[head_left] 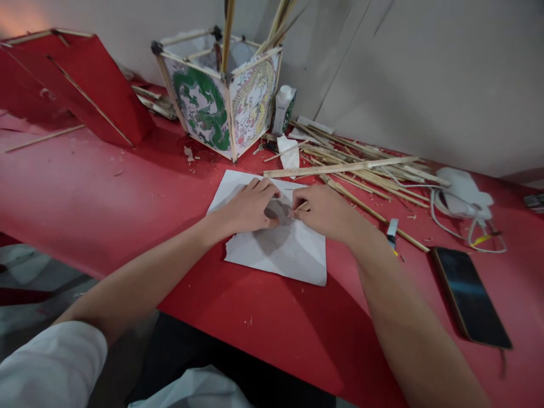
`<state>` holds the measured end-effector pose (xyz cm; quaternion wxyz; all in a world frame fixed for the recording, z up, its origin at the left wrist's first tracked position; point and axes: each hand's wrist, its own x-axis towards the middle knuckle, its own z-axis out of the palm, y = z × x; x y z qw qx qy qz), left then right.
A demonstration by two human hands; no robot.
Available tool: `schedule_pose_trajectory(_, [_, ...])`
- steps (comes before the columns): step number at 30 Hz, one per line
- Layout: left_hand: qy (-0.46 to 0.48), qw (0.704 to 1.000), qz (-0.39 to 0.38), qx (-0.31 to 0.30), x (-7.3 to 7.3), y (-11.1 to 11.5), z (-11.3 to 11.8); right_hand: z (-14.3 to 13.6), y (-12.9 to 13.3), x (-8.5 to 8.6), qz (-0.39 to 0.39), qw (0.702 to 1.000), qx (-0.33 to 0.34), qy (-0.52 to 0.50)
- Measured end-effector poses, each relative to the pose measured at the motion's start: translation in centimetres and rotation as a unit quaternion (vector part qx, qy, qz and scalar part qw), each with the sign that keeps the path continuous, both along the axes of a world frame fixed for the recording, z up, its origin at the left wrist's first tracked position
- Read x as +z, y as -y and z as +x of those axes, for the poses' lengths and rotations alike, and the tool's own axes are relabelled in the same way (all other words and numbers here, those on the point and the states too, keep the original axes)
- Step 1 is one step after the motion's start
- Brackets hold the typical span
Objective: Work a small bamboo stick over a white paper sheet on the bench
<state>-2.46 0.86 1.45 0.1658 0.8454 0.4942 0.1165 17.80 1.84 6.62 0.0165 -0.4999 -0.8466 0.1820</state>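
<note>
Left hand flat on creased white paper; right hand pinches thin bamboo splint.

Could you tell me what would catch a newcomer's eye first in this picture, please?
Most striking is the box-shaped lantern frame at the back of the red table, its paper panels painted with a green and a yellow dragon. In the middle, the left hand and right hand meet over a white paper sheet, the right pinching a thin stick. To the right lie a heap of bamboo strips and a dark phone.
</note>
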Motion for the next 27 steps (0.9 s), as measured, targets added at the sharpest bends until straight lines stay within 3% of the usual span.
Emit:
schedule_pose_trajectory(5, [-0.007,1.0,0.0,0.002,0.2,0.1,0.1,1.2,-0.7,0.0,-0.01,1.0,-0.021,0.009])
schedule_pose_trajectory(27, [-0.015,1.0,0.003,-0.001,0.0,0.0,0.1,0.2,-0.3,-1.3,0.008,0.986,-0.055,0.155])
